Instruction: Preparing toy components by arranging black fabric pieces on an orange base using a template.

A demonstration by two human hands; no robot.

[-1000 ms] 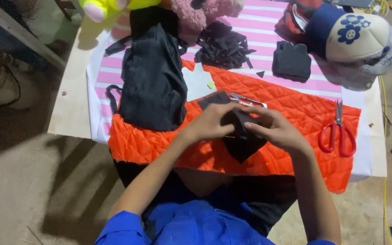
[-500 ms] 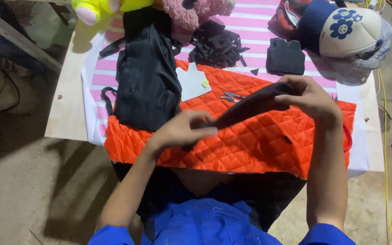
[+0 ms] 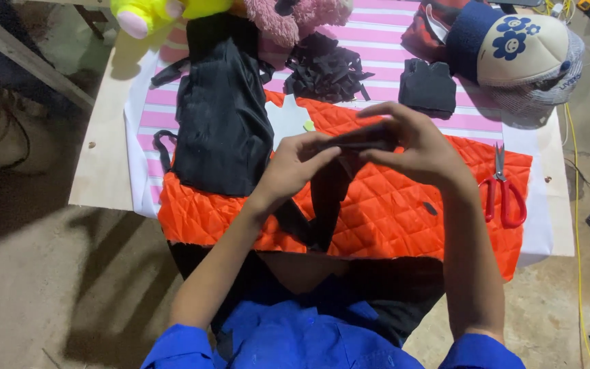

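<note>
We hold a black fabric piece (image 3: 336, 184) above the orange quilted fabric (image 3: 390, 205) on the bench (image 3: 100, 184), fingers of our left hand (image 3: 295, 167) and right hand (image 3: 418, 147) pinched on its top edge; red scissors (image 3: 503, 191) lie just right.

black fabric piece (image 3: 339, 178), folded, raised above orange quilted cloth (image 3: 390, 205), lower end hanging down
</note>
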